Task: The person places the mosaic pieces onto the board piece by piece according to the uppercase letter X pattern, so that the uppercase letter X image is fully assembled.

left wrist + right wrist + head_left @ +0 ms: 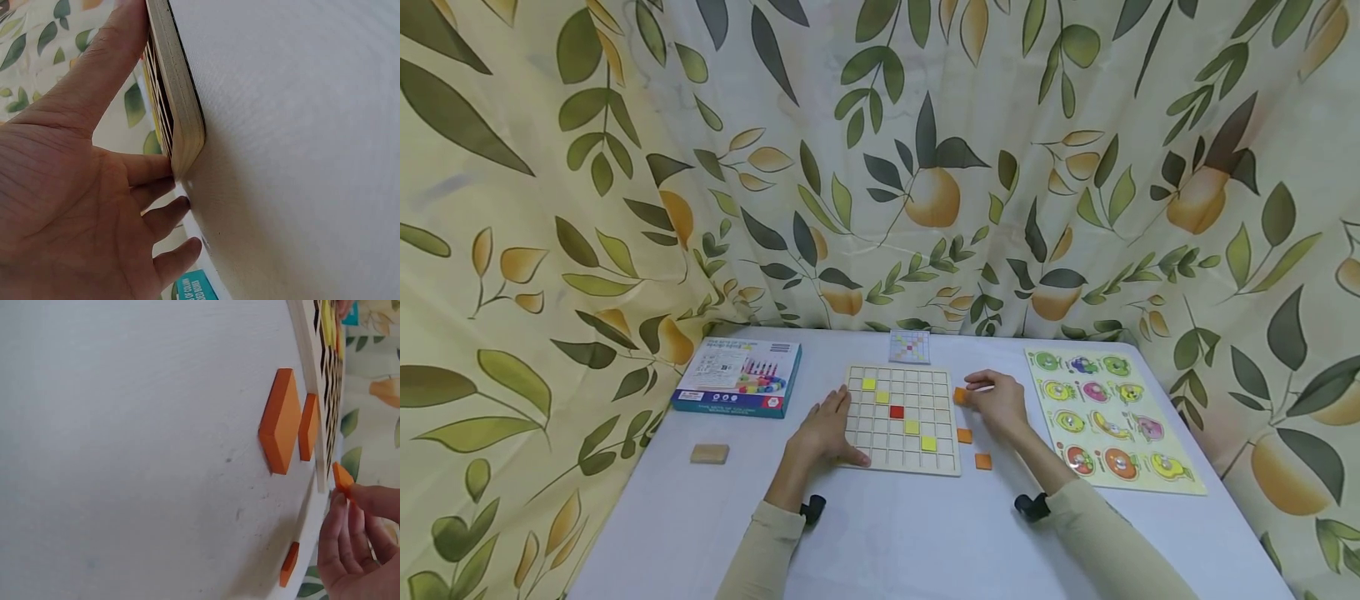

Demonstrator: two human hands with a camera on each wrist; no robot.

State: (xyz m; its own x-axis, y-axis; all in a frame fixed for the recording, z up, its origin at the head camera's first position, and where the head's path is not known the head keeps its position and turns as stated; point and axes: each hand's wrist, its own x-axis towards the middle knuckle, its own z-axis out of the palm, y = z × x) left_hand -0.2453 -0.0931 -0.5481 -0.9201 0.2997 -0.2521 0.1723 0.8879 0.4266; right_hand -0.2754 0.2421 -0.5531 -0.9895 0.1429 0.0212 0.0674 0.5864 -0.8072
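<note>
A wooden grid board lies mid-table, with several yellow tiles and one red tile set in a diagonal. My left hand rests against the board's left side, thumb at the near left corner. In the left wrist view, the left hand's fingers are spread and fairly straight along the board's edge. By the board's right edge, my right hand pinches an orange tile between thumb and fingers. Loose orange tiles lie on the table nearer me; the right wrist view shows another orange tile below the hand.
A small pattern card stands behind the board. To the left are a boxed set and a small wooden block. A fruit picture board lies on the right. A leaf-patterned curtain hangs around the white table.
</note>
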